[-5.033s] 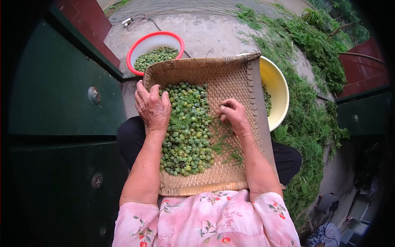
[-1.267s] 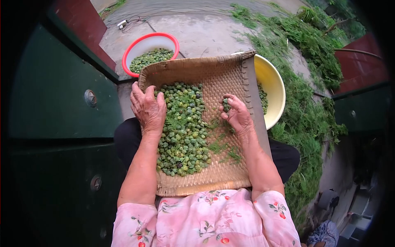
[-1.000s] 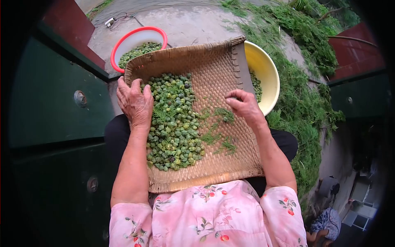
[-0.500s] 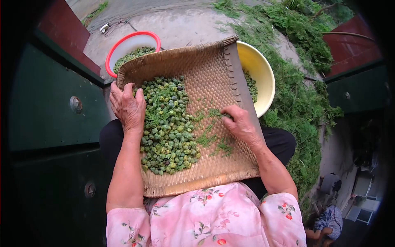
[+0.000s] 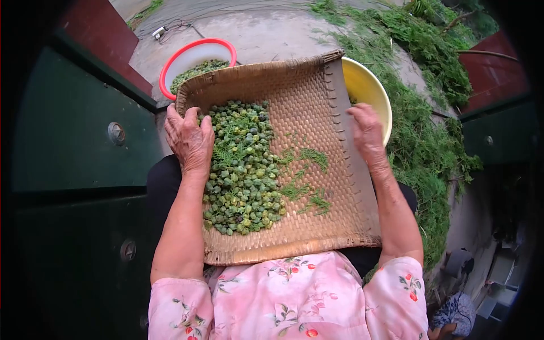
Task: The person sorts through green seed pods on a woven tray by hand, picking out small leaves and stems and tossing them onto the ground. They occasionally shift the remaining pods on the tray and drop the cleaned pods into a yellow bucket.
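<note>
The right hand (image 5: 368, 133) has just gone off to the side. Half a second ago its grip was low over the woven tray (image 5: 303, 105), right by the leafy bits (image 5: 313, 157). Now it is past the tray's dark edge strip (image 5: 339, 96), in front of the yellow bowl (image 5: 371, 85). So nothing covers the leafy bits now, and the right grip is away from the green balls (image 5: 243, 187). Its fingers are bent, but I cannot tell if they hold anything.

The left hand (image 5: 188, 136) is on the tray's left rim, just as it was. Its fingers are bent and a bit apart. I cannot tell how hard that grip holds on.

The big pile of green balls is just to the right of the left grip, inside the tray, and looks much the same as before. The leafy bits lie between the pile and the right grip. The whole view has swung a little too, so the red-rimmed bowl (image 5: 198, 54), beyond the left grip, sits further right than it did.
</note>
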Available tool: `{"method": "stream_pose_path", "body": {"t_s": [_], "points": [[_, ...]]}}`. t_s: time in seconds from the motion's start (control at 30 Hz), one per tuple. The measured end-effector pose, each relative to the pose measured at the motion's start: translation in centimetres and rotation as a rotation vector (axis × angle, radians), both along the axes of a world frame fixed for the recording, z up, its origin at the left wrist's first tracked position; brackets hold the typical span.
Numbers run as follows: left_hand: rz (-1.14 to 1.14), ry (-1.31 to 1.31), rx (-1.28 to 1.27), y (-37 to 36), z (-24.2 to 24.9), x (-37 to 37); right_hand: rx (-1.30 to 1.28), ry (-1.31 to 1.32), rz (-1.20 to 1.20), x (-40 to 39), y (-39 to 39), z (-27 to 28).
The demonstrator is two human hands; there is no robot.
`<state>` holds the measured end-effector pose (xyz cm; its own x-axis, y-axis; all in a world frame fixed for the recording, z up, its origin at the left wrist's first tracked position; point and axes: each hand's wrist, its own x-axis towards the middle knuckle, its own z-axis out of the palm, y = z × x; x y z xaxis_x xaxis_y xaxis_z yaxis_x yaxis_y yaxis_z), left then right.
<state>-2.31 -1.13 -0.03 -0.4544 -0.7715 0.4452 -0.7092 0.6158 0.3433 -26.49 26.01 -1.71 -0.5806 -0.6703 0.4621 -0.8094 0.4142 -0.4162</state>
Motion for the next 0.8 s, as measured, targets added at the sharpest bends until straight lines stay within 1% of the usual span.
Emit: {"method": "stream_pose_path", "body": {"t_s": [0.03, 0.1, 0.17, 0.27, 0.37, 0.47, 0.57, 0.7, 0.8], "points": [[0.0, -0.002, 0.008, 0.1, 0.2, 0.0, -0.049, -0.117, 0.096, 2.0, -1.4, -0.1], [0.018, -0.028, -0.011, -0.1, -0.2, 0.0, 0.011, -0.423, 0.163, 7.1, -3.9, 0.1], [0.025, -0.042, -0.025, -0.2, -0.3, 0.0, 0.173, -0.398, 0.193, 10.5, -5.9, -1.2], [0.018, -0.044, -0.032, -0.1, -0.2, 0.0, 0.28, -0.161, 0.225, 13.1, -7.5, -2.1], [0.007, -0.032, -0.023, 0.0, -0.1, 0.0, 0.236, -0.174, 0.289, 12.5, -7.3, -3.1], [-0.006, -0.017, -0.005, 0.1, 0.2, -0.1, 0.33, -0.203, 0.13, 10.1, -6.0, -2.4], [0.003, -0.022, 0.002, 0.1, 0.1, -0.1, 0.117, -0.153, 0.091, 8.2, -4.4, -2.5], [-0.004, -0.032, -0.003, 0.1, 0.1, -0.2, 0.091, -0.199, 0.194, 9.5, -4.7, -1.8], [-0.009, -0.028, -0.006, 0.0, 0.0, -0.2, 0.311, -0.341, 0.32, 12.1, -5.0, -1.1]]}}
